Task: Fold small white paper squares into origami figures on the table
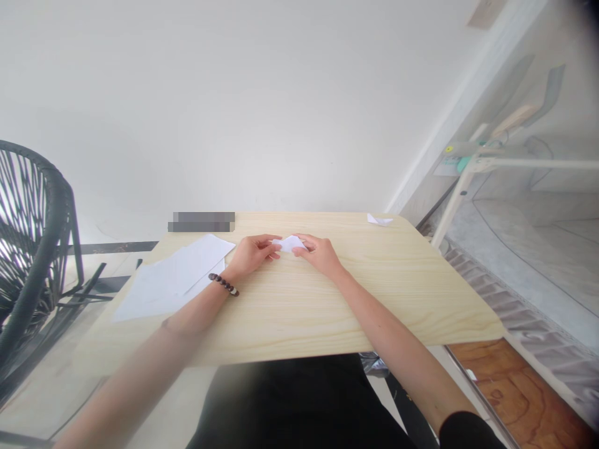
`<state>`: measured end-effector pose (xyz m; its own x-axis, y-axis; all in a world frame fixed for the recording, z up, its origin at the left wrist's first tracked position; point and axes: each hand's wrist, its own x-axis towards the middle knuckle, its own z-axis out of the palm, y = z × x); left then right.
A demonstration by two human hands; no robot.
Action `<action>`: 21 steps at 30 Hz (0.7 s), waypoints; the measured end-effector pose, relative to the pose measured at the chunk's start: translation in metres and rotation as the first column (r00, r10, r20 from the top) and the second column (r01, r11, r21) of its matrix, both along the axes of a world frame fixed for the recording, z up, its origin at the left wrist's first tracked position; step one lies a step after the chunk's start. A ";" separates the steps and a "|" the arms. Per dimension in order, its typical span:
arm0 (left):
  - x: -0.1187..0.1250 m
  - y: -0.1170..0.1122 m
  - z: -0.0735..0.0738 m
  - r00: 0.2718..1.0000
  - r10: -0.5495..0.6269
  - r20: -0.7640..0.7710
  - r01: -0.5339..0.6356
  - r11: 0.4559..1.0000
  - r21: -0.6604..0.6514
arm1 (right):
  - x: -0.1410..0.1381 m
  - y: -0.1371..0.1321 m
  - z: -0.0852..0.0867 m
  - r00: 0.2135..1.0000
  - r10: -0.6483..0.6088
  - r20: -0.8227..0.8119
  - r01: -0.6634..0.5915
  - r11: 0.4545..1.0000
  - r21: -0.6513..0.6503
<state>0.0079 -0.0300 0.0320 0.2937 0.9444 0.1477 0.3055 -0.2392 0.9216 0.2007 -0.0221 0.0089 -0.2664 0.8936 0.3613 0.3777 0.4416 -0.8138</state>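
Note:
A small piece of folded white paper [291, 243] is held between my two hands, just above the middle of the table. My left hand [254, 254] pinches its left end between thumb and fingers; a dark beaded bracelet [224, 285] circles that wrist. The right end is gripped by my right hand [321, 252], thumb in front and fingers behind. Fingers cover both ends of the paper, so its full shape is partly hidden. Another folded white paper piece [379, 220], shaped like a small boat, lies at the table's far right.
Flat white sheets [163, 280] lie overlapping on the left of the light wooden table [299, 318]. A blurred-out dark patch [201, 222] sits at the back left corner. To the left stands a dark woven chair [47, 206]; behind rises a white wall [262, 112]. A white metal frame [456, 199] stands right.

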 end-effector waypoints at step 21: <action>-0.004 0.004 -0.005 0.996 0.039 0.075 -0.037 0.999 -0.029 | 0.008 0.008 -0.004 0.972 -0.020 -0.235 -0.038 0.970 -0.240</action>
